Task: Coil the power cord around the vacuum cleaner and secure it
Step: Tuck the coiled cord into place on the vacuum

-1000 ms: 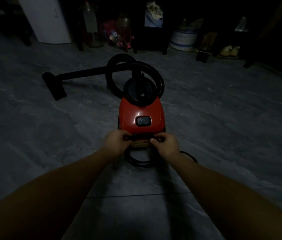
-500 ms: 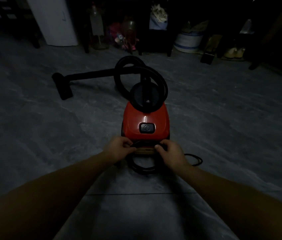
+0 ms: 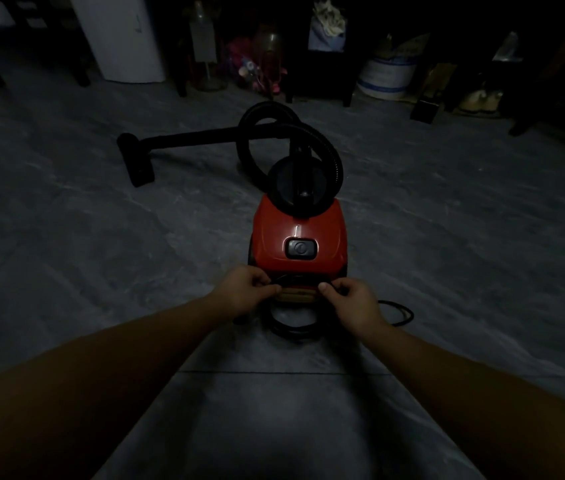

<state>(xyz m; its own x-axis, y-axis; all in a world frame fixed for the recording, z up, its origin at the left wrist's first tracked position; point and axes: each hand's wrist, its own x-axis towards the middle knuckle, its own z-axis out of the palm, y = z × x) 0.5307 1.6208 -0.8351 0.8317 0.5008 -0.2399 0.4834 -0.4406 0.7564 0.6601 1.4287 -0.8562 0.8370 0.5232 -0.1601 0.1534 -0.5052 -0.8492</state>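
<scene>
Two hands work at the near end of the red vacuum cleaner (image 3: 300,237) on the grey floor (image 3: 101,271): the left hand (image 3: 244,289) and right hand (image 3: 352,301) each pinch the black power cord (image 3: 294,329), which hangs in loops between them and trails right along the floor.

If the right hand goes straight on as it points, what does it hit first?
Probably the rear of the red canister vacuum cleaner, right behind the black power cord the right hand pinches; depth unclear.
</scene>
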